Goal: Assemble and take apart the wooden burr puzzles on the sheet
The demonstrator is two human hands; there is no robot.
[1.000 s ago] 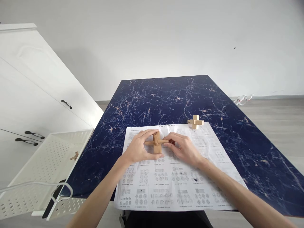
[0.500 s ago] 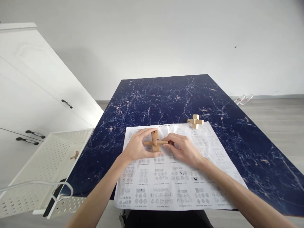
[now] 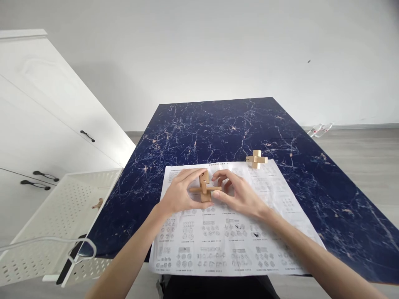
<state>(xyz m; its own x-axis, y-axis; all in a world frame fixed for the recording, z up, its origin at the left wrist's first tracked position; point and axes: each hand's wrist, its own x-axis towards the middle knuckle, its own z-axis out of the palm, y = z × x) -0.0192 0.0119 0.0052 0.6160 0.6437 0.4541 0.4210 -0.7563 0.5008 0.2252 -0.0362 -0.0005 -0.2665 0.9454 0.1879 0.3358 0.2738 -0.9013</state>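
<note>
Still clamping tan wooden cross-shaped puzzle (image 3: 205, 197) in left hand (image 3: 178, 193), over white printed paper sheet (image 3: 215, 236). Spread right hand (image 3: 241, 193) since previous frame: from pinching thin wooden crossbar (image 3: 212, 189) end to thumb and fingers apart beside it.

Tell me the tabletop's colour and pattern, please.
Dark blue tabletop with pale marble-like veins, shown in the head view.

White cabinet (image 3: 59, 112), pale wall (image 3: 199, 50), grey wood-look floor (image 3: 361, 153).
</note>
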